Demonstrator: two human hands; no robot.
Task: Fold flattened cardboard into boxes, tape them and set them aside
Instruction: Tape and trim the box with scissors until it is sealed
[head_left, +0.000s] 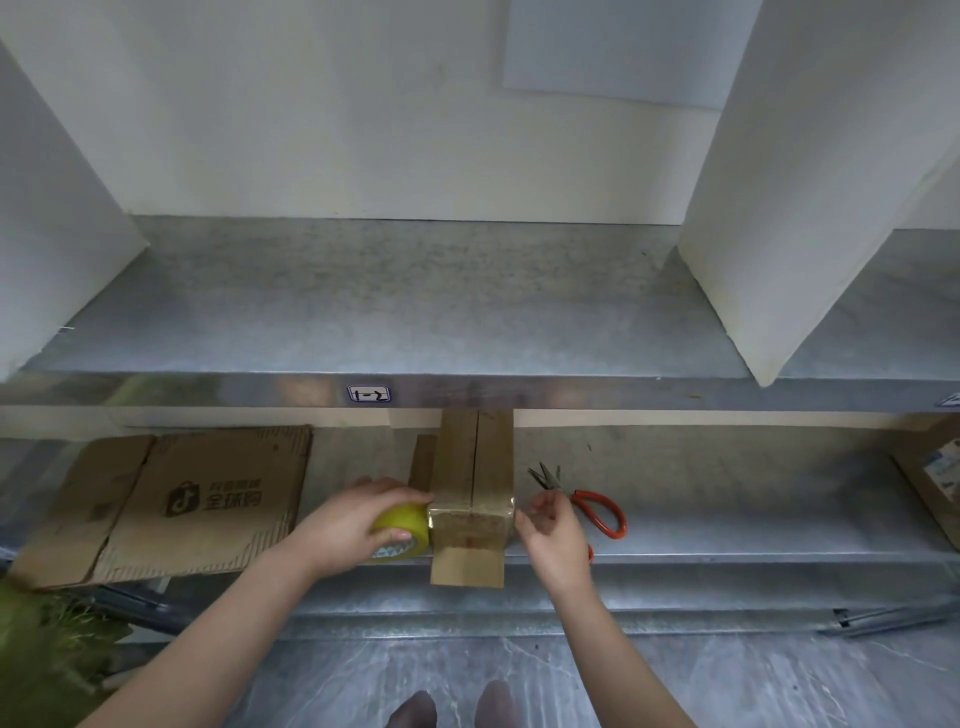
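Head view looks down on a small cardboard box (470, 467) lying on the lower shelf (727, 493) of a metal rack, its near end sticking out past the shelf's front edge. A glossy tape strip (470, 506) runs across the box top near that end. The left grip (358, 525), a bare hand, is curled round a yellow tape roll (402, 519) and holds it against the box's left side. The right grip (550, 535) pinches the strip's end at the box's right edge. Orange-handled scissors (597, 512) lie just behind that hand. A flattened cardboard sheet (208, 499) with a printed logo lies to the left, apart from the box. Above, the upper shelf (363, 301) carries a small label (368, 394) on its front lip
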